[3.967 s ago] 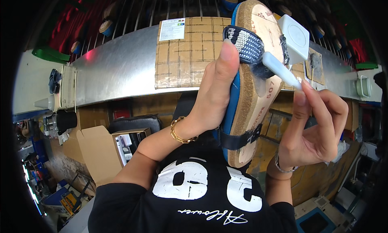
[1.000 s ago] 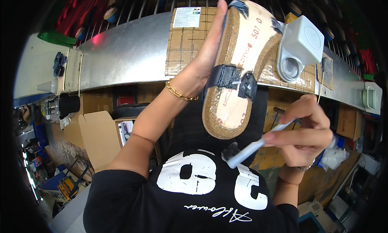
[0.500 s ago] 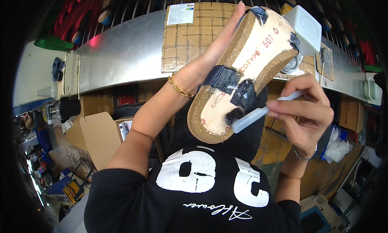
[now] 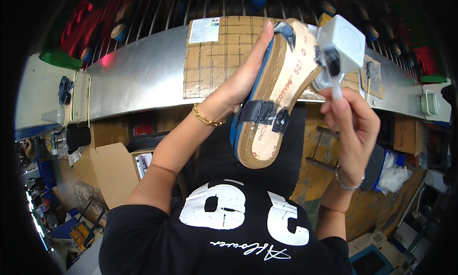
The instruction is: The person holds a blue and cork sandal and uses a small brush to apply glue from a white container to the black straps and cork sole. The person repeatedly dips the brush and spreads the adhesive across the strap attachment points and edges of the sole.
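My left hand (image 4: 243,81) grips an unfinished sandal (image 4: 260,143) along its left side, thumb or finger extended up the edge. The sandal's pale insole underside faces me, framed by a brown cork rim. Dark strap ends are folded onto it, and a blue layer, probably a shoe last, shows along the left edge. My right hand (image 4: 355,124) pinches a brush by its white handle (image 4: 337,92). Its dark bristles (image 4: 332,62) point up, slightly blurred, in front of a white square plastic container (image 4: 351,41) and apart from the sole's heel.
A flat cardboard box (image 4: 210,67) with a label lies on the metal bench (image 4: 138,72). Metal bars (image 4: 191,3) with several shoe lasts run behind it. An open carton (image 4: 114,172) stands at lower left. A blue bin (image 4: 393,172) with clear plastic sits at right.
My right hand has lifted the brush from the sandal's heel up to the white container, bristles now upward. The sandal has tilted, showing more of its blue side.
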The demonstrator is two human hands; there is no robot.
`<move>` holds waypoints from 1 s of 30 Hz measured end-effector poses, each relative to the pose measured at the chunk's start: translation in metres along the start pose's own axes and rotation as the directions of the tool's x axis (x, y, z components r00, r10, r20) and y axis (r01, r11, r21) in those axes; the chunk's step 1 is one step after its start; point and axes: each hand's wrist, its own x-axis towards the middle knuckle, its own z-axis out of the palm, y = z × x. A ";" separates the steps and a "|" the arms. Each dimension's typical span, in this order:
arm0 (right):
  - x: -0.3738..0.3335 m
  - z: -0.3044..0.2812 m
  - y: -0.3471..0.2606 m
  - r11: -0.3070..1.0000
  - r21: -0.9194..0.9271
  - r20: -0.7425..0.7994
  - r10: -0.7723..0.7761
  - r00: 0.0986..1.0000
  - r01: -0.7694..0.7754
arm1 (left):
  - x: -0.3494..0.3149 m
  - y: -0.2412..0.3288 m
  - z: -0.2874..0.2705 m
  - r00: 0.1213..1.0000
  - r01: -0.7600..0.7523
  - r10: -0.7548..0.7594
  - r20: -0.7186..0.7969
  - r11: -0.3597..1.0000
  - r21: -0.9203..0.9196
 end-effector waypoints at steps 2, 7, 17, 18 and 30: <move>0.003 0.013 0.006 0.996 -0.014 0.003 -0.089 0.996 0.089 | 0.003 -0.006 -0.002 0.997 0.001 -0.001 0.075 1.000 -0.001; 0.016 0.035 0.015 0.727 -0.319 0.258 -0.550 0.794 0.608 | 0.004 -0.015 0.002 0.993 -0.094 0.099 -0.071 0.993 0.076; -0.003 0.026 0.023 0.835 -0.208 0.368 -0.415 0.832 0.509 | -0.006 -0.009 -0.002 1.000 0.001 -0.002 -0.014 0.997 -0.081; -0.003 0.024 0.021 0.874 -0.137 0.379 -0.388 0.840 0.466 | -0.006 -0.011 -0.003 1.000 -0.002 0.001 -0.006 0.997 -0.074; 0.040 0.025 0.022 0.755 -0.534 0.210 -0.317 0.925 0.381 | -0.018 -0.019 -0.036 0.992 0.056 -0.025 0.126 0.968 -0.244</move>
